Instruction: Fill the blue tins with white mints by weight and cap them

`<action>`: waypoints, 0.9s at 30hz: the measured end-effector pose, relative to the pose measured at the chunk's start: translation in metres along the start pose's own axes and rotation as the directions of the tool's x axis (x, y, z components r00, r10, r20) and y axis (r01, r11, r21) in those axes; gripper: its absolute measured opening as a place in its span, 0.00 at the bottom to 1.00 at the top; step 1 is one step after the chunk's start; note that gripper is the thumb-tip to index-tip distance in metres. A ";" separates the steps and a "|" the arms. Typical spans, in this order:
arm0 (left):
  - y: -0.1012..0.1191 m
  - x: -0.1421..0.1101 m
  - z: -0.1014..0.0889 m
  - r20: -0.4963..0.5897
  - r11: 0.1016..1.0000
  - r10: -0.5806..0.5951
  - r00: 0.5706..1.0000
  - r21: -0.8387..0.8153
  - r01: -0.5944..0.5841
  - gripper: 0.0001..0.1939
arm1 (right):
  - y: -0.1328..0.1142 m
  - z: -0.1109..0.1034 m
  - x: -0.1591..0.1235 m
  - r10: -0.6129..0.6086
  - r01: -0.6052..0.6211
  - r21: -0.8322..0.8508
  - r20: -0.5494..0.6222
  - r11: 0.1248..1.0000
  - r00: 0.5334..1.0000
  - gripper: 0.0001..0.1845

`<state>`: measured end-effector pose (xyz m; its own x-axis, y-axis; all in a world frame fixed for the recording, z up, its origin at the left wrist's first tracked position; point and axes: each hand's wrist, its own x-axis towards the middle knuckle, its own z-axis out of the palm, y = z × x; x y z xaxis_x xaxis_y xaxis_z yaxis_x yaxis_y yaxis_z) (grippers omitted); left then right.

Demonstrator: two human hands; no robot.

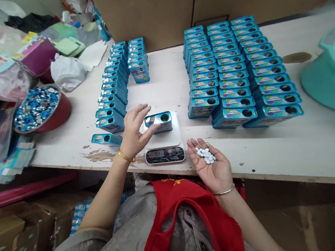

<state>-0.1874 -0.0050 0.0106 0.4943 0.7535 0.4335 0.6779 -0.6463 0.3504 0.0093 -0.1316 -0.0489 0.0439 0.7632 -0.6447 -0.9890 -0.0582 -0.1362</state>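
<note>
Scale of white plastic (164, 135), with a black control strip along its near edge, rests on the worn white tabletop (165, 89). The strip's display is lit; its digits are not clearly legible. One rectangular blue printed tin (159, 124) stands upright on the scale platform, its round dark opening facing up.

Hands are apart from each other. The left hand (136, 128) is positioned at the left side of this tin, fingers spread and thumb extended across its near face. Contact between thumb and tin cannot be confirmed. The right hand (213, 167) is palm up near the right side of the scale, fingers open and slightly curled, supporting a small heap of white oval pieces (206, 155).

Tins of the same type stand in groups on both sides. Left group (114, 92): one long row and one short row, most tins carrying white pieces on their tops; the nearest tins of the long row show dark openings. Right group (230, 76): three long rows, with visible round dark openings on top.

A teal plastic tub (332, 78), filled with white pieces, is at the far right. A red round container (58, 111), filled with shiny blue and silver pieces, is at the left table edge.
</note>
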 end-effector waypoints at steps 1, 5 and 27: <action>0.007 0.001 0.000 -0.028 1.000 0.003 1.000 0.011 -0.002 0.22 | 0.000 0.002 0.000 0.008 -0.008 0.003 0.010 1.000 1.000 0.15; 0.045 -0.008 0.007 0.011 0.990 0.142 0.990 -0.019 -0.141 0.15 | 0.002 0.011 -0.002 0.071 -0.071 0.001 0.092 0.997 0.993 0.16; 0.002 0.022 0.000 0.199 0.981 0.057 0.978 0.170 -0.092 0.29 | 0.003 0.012 -0.004 0.138 -0.146 0.086 0.092 0.985 0.986 0.16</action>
<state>-0.1747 0.0099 0.0205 0.6306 0.7243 0.2789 0.7121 -0.6828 0.1631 0.0048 -0.1272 -0.0375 -0.1067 0.8035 -0.5856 -0.9932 -0.1136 0.0250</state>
